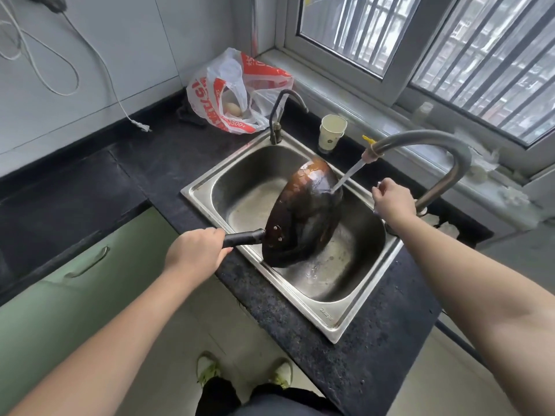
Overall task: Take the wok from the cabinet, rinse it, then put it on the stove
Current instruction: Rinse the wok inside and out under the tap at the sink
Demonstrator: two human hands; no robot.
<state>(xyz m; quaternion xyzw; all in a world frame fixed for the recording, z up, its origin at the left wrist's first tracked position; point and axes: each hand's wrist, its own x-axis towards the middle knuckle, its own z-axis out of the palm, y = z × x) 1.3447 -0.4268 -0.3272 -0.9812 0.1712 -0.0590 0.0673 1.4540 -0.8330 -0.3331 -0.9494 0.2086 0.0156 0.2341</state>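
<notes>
Far left: white cable [45,64] hanging on the tiled wall, its plug [141,126] lying on the dark counter [168,163]; green cabinet drawer [90,259] below. Further back, red-and-white plastic bag [237,91] on the counter, an egg [233,109] inside.

Left hand [195,253], fingers clenched around the black handle [243,238] of the wok [303,217]. Wok tipped steeply on its side inside the steel sink [327,322], dark wet underside facing up and towards the window, lower rim down near the sink floor. Small dark tap [285,115] at the sink's back corner; paper cup [332,132] upright on the counter just beside it.

Stream of water [348,175] running from the spout of the large curved faucet [444,151] and striking the upper right edge of the wok.

Right hand [393,201] at the base of the faucet, beside the sink's right rim, fingers curled there; whether grasping a lever, cannot tell, view blocked by the hand's back.

Barred window [450,55] along the right, above the sill.
</notes>
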